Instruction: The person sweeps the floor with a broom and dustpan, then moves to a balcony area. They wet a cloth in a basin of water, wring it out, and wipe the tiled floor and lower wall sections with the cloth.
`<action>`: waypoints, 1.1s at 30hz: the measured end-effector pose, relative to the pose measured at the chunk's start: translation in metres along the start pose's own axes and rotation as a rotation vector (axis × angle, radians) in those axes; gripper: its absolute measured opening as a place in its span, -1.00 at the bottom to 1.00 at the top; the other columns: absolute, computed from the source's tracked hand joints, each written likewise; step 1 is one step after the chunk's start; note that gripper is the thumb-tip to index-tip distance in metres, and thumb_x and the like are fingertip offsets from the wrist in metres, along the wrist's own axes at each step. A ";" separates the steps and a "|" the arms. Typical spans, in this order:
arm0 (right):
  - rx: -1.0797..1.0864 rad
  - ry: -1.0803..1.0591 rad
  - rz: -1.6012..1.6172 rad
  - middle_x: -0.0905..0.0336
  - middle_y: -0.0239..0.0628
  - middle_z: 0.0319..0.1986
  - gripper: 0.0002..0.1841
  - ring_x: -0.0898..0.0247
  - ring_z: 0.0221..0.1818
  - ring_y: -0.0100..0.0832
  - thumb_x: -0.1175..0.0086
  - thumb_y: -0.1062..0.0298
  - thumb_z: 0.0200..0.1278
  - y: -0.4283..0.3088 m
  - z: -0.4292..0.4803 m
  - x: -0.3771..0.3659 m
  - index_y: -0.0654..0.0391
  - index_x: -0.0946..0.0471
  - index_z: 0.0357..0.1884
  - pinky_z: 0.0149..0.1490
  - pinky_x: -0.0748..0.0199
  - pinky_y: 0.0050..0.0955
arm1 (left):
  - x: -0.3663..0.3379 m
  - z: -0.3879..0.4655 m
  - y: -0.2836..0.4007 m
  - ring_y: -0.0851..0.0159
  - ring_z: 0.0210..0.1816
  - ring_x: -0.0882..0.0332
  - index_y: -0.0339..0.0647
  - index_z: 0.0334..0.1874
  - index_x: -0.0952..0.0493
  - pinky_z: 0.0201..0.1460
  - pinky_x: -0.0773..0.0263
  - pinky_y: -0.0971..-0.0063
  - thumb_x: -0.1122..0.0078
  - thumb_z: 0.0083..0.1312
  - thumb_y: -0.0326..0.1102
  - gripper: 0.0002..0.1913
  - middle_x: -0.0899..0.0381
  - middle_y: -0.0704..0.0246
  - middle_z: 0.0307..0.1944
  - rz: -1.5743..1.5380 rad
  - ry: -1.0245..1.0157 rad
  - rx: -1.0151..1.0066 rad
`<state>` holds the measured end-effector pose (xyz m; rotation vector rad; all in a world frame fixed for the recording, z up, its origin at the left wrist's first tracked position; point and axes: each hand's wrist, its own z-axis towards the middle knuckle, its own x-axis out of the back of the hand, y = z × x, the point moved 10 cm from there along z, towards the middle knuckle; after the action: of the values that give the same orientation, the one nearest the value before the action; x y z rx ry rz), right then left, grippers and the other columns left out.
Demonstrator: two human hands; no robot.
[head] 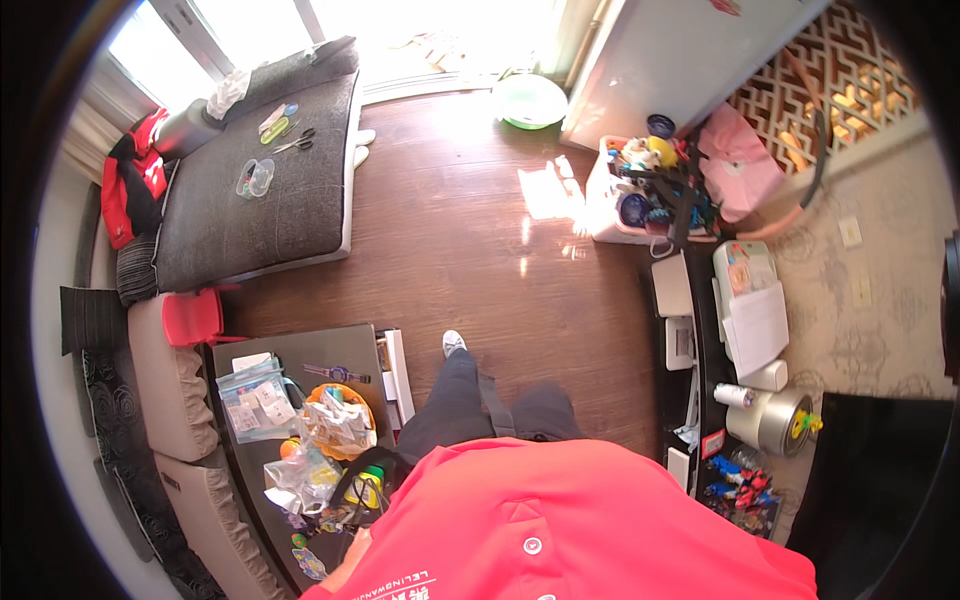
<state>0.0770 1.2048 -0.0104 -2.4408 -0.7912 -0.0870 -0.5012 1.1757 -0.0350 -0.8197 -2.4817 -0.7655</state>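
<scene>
Only a slice of my left arm (354, 556) shows, low beside the red shirt; whether it includes the hand is unclear, and any fingers are hidden. My right hand is out of view. The left arm is nearest to a dark coffee table (315, 345). On it are a zip bag of papers (259, 401), an orange basket (367, 409) full of crumpled wrappers, a clear plastic bag (304, 480), a wristwatch (337, 373) and a yellow-green container (365, 486) with dark cables over it. My shoe (453, 342) stands on the wooden floor (450, 225).
A grey chaise (255, 217) bears scissors (298, 141) and a clear plastic box (255, 178). A red chair (193, 316) touches the table's far corner. Rightward are a toy bin (600, 214) and a black cabinet (712, 330); a basin (530, 101) stands by the window.
</scene>
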 end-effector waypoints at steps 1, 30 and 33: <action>-0.015 -0.020 0.021 -0.61 -0.24 -0.20 -0.72 -0.53 -0.13 -0.32 -0.08 0.30 0.08 -0.019 0.008 0.008 0.13 -0.62 -0.16 -0.04 -0.45 -0.28 | 0.017 0.011 0.011 0.23 -0.09 -0.43 -0.26 -0.12 -0.55 0.01 -0.30 0.39 0.00 0.32 -0.13 -0.67 -0.55 0.20 -0.19 0.005 -0.003 0.006; 0.124 -0.187 -1.104 -0.65 -0.30 -0.47 -0.83 -0.59 -0.32 -0.23 -0.14 0.23 -0.03 -0.602 0.433 0.545 0.08 -0.67 -0.45 -0.16 -0.51 -0.27 | 0.242 0.384 0.357 0.35 -0.32 -0.51 -0.28 -0.26 -0.61 -0.21 -0.38 0.45 -0.10 0.28 -0.10 -0.67 -0.61 0.27 -0.40 -0.336 0.120 0.356; 0.256 0.315 -1.070 -0.64 -0.24 -0.44 -0.83 -0.57 -0.27 -0.17 -0.10 0.32 -0.02 -0.674 0.483 0.613 0.06 -0.66 -0.38 -0.12 -0.50 -0.18 | 0.272 0.417 0.360 0.36 -0.35 -0.52 -0.29 -0.27 -0.61 -0.23 -0.39 0.45 -0.11 0.28 -0.10 -0.67 -0.62 0.28 -0.42 -0.354 0.060 0.359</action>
<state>0.1538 2.2307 0.0595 -1.4786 -1.7182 -0.6929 -0.5592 1.7862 -0.0753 -0.2304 -2.6305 -0.4207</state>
